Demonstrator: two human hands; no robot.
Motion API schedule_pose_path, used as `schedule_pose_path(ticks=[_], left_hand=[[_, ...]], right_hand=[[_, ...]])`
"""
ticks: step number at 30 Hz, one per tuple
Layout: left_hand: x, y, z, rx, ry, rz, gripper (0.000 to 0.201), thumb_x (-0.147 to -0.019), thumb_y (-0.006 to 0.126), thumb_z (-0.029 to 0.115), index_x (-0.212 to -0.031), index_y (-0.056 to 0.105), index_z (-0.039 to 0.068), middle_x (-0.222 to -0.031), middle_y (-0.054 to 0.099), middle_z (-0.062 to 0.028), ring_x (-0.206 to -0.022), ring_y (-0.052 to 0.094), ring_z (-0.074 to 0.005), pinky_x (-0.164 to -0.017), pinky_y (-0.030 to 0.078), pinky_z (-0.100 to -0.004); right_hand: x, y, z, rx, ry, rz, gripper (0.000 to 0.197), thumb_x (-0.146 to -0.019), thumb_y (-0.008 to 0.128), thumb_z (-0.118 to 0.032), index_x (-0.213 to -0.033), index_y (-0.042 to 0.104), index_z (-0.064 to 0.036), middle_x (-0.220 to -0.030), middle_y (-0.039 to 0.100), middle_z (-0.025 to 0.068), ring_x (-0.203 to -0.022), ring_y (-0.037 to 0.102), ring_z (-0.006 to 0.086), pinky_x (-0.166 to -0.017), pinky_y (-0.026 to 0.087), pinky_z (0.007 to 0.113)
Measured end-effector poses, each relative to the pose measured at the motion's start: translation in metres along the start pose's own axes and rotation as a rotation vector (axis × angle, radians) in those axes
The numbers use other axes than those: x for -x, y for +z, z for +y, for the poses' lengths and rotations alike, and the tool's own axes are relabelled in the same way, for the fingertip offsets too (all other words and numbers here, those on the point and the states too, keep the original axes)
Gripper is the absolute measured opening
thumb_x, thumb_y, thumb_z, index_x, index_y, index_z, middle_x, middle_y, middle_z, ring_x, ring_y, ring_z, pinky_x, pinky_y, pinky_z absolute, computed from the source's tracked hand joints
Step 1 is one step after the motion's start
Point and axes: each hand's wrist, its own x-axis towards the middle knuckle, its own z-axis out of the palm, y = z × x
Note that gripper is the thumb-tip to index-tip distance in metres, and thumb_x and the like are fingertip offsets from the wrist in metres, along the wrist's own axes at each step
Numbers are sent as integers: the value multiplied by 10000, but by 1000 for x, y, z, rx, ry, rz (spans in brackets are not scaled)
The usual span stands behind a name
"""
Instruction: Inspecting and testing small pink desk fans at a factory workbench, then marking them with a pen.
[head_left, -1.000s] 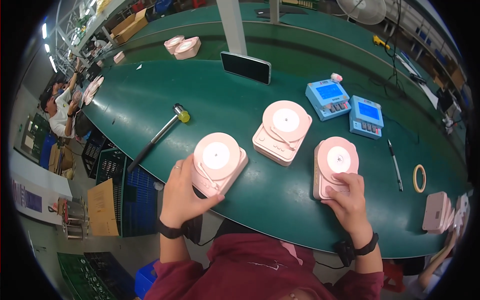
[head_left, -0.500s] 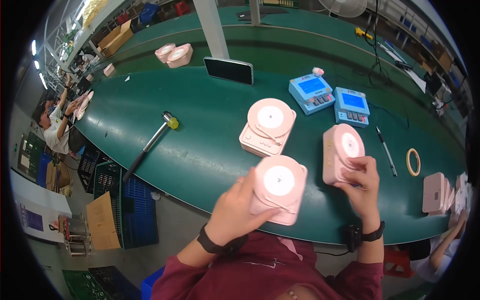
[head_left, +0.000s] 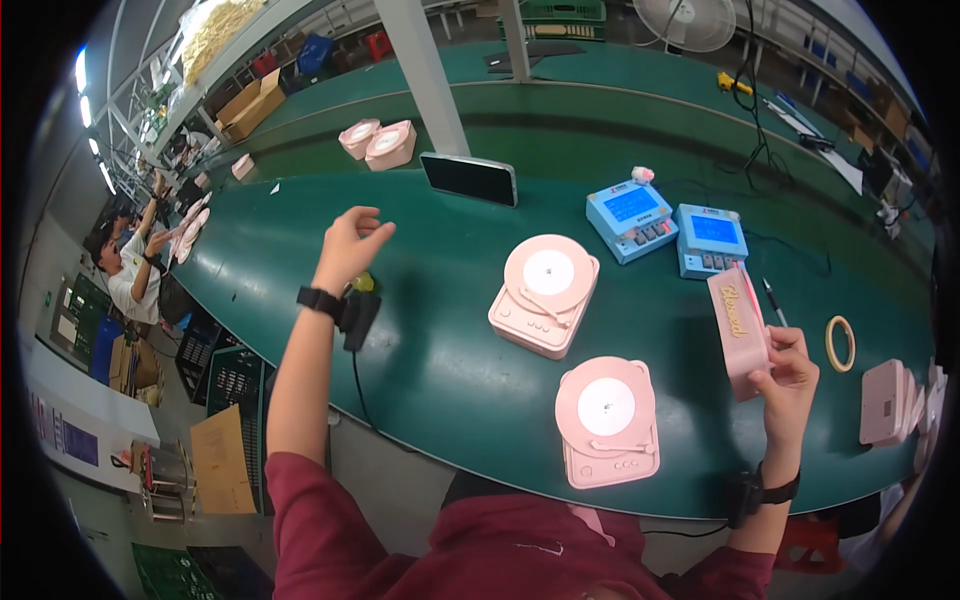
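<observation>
My right hand [head_left: 790,375] grips the lower end of a pink record-player-shaped device [head_left: 738,340], tipped so its side with raised gold lettering faces up. My left hand [head_left: 355,245] hovers over the left of the table, fingers loosely bent, thumb apart, holding nothing. Below it the yellow hammer head [head_left: 364,282] peeks out; my wrist and a black wrist device hide the handle. Two more pink record-player devices lie with white discs up: one nearer the front edge [head_left: 607,408], the other farther back [head_left: 549,273].
Two blue boxes with screens, one left [head_left: 632,210] and one right [head_left: 711,230], stand behind the held device. A phone [head_left: 470,180] leans upright near a post. A pen [head_left: 774,302], a wooden ring [head_left: 840,344] and more pink devices [head_left: 882,402] are at right. Co-workers sit at both ends.
My left hand has let go of the front pink device and moved left above the hammer. The right hand has shifted right and turned its device, so the disc no longer shows.
</observation>
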Motion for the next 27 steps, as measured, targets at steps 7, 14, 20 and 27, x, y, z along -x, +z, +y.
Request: schedule_pose_path(ticks=[7, 14, 20, 27], left_hand=[[-125, 33, -50, -370, -189, 27, 823, -708, 748, 525, -1234, 505, -59, -1108, 630, -224, -1043, 622, -314, -894, 491, -363], [-214, 91, -65, -340, -149, 98, 891, -686, 744, 535, -1240, 469, -106, -1183, 585, -289, -1115, 589, -370, -919, 483, -402], [-321, 35, -209, -436, -32, 92, 913, -672, 756, 482, -1279, 381, -88, -1182, 552, -361, -1166, 544, -419, -959, 457, -425], [-274, 50, -141, -130, -323, 164, 939, -709, 645, 537, -1337, 363, -101, -1203, 558, -336, -1153, 562, -402, -967, 443, -424]], right_hand=[[-2, -16, 7, -89, 41, 77, 271, -746, 806, -186, -930, 676, -37, -1150, 562, 118, -1061, 537, 200, -943, 414, 325], [8, -40, 9, -83, 103, 136, 290, -779, 792, -226, -955, 643, -50, -1173, 572, 112, -1065, 551, 198, -940, 431, 328], [14, -57, 25, -212, 146, 157, 358, -794, 784, -248, -995, 577, -37, -1192, 593, 117, -1049, 587, 191, -925, 464, 340], [8, -45, 14, -134, 188, 247, 291, -802, 774, -214, -950, 593, -42, -1138, 585, 125, -1039, 561, 207, -931, 436, 341]])
